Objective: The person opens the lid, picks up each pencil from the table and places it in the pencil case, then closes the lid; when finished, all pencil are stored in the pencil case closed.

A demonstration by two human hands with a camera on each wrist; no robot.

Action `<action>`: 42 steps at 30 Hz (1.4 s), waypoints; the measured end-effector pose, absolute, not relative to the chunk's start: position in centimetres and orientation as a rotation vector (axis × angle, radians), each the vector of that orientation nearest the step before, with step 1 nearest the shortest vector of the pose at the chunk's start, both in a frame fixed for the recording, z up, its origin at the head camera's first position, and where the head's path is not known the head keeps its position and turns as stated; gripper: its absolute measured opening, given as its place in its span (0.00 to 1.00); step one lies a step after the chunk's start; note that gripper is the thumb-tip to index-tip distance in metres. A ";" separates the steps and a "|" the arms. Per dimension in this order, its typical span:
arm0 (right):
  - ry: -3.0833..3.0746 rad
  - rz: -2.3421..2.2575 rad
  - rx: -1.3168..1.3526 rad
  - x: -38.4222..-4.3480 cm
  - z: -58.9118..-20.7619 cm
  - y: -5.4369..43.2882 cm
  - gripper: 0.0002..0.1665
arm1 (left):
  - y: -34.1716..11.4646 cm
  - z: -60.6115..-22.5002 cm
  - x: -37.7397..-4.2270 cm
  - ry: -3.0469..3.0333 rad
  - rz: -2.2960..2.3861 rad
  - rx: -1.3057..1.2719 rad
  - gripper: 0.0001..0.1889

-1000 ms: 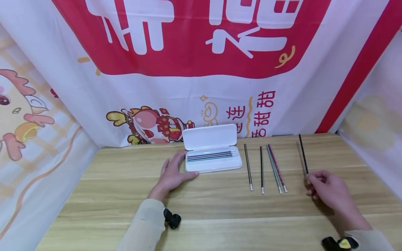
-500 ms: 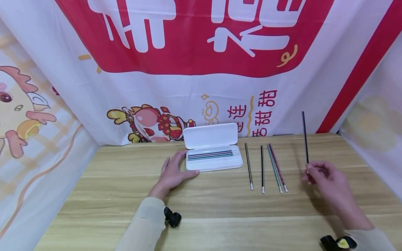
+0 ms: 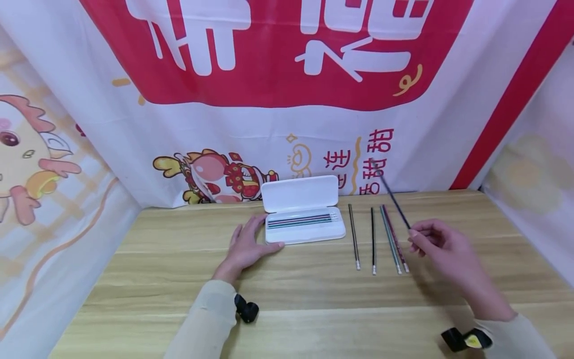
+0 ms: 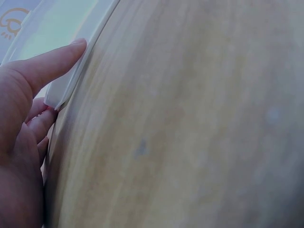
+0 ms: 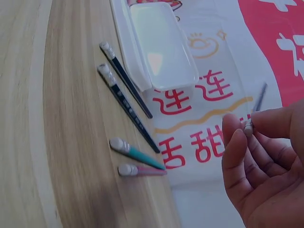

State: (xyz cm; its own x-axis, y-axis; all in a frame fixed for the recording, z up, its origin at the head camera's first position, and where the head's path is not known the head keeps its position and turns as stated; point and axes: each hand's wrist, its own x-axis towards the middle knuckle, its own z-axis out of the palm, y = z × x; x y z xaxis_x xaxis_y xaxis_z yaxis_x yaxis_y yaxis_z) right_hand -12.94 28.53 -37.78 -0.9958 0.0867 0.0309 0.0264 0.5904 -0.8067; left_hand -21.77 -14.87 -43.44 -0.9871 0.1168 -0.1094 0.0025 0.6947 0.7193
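A white pencil case (image 3: 306, 234) lies with its lid (image 3: 300, 194) raised, several pencils (image 3: 299, 221) side by side within. My left hand (image 3: 244, 252) holds the case's left end, thumb along the front edge and fingers at the left side. In the right wrist view, my right hand (image 5: 266, 166) pinches a dark pencil (image 3: 394, 203) near its white eraser end, raised off the table and pointing away to the left. Left of that hand lie two black pencils (image 3: 354, 237), a teal pencil (image 3: 391, 242) and a purple pencil (image 3: 396, 239).
The wooden table (image 3: 314, 289) meets a printed cloth backdrop (image 3: 287, 139) just behind the case. More cloth hangs at the left and right sides. The loose pencils lie between the case and my right hand, their eraser ends toward me.
My right hand has lifted the dark pencil from the table's right part and moved left, the pencil now tilting leftward. My left hand has stayed at the case.
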 end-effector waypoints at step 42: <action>-2.984 1.001 0.338 -24.3 -38.0 19.8 0.06 | -15.0 -43.9 -22.0 2.771 1.188 0.086 0.53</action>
